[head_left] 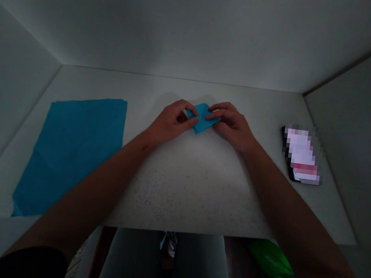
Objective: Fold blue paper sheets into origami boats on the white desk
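A small piece of folded blue paper [203,119] is held between my two hands near the back of the white desk. My left hand [175,118] pinches its left corner between thumb and fingers. On the other side, my right hand [230,123] grips the right part, with fingers lying over the top and the thumb low at the edge. Creases show across the paper's face, and its right corner is partly covered by my fingers.
Large blue paper sheets [74,151] lie on the desk's left side, partly under my left forearm. A phone [301,154] with a lit, blurred screen rests at the right. White walls enclose the desk [198,195] at the back and sides. Below the front edge is a green plastic bag [277,269].
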